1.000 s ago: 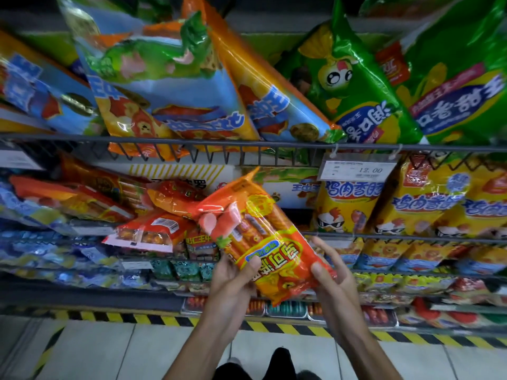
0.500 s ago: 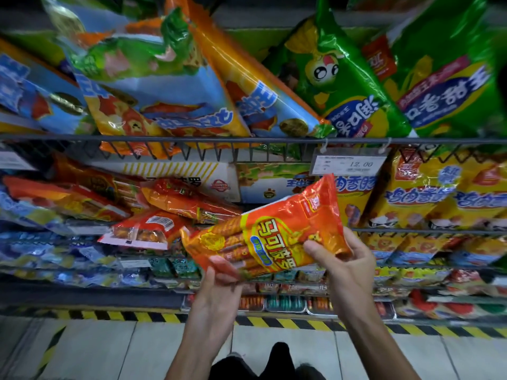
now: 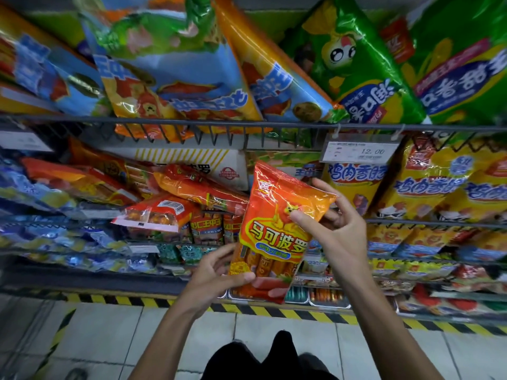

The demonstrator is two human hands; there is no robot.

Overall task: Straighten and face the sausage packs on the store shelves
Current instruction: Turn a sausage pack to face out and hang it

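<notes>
In front of the shelves: I hold the orange sausage pack (image 3: 274, 231) upright, label facing me.
Left hand (image 3: 216, 275): my fingers grip its bottom edge.
Right hand (image 3: 334, 229): my thumb and fingers pinch its upper right side.
Behind: a tumbled orange pack (image 3: 197, 187) on the wire shelf (image 3: 247, 126).

bare forearms (image 3: 175, 327), no sleeves visible, dark trousers (image 3: 263, 357), dark shoes (image 3: 282, 342)
</notes>
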